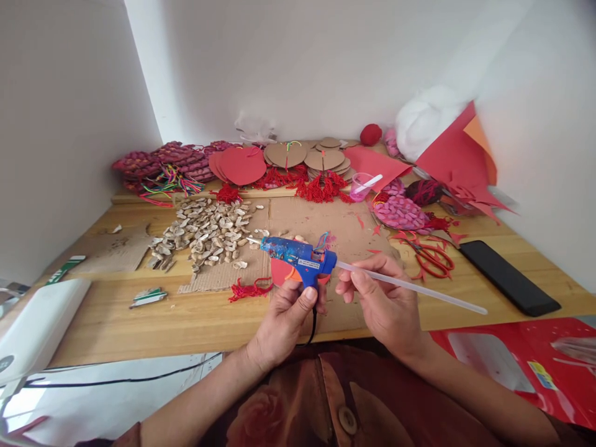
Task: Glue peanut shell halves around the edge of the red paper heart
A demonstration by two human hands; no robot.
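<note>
My left hand point(289, 313) is wrapped round the handle of a blue glue gun point(298, 253), its metal nozzle pointing left. A long translucent glue stick point(419, 287) runs from the back of the gun toward the lower right. Pinched near the gun, the stick sits between the fingers of my right hand point(382, 304). Behind the gun, a red paper piece point(280, 270) lies partly hidden on the cardboard sheet point(316, 217). A red yarn tassel point(250, 290) rests left of my left hand. Peanut shells point(212, 233) are heaped left of the nozzle.
Scissors point(433, 259) with orange handles and a black phone point(510, 277) lie to the right. Cardboard discs point(285, 154), red paper point(372, 166), pink braided pieces point(401, 212) and white stuffing point(428, 121) line the back. A white device point(44, 326) stands at the left edge.
</note>
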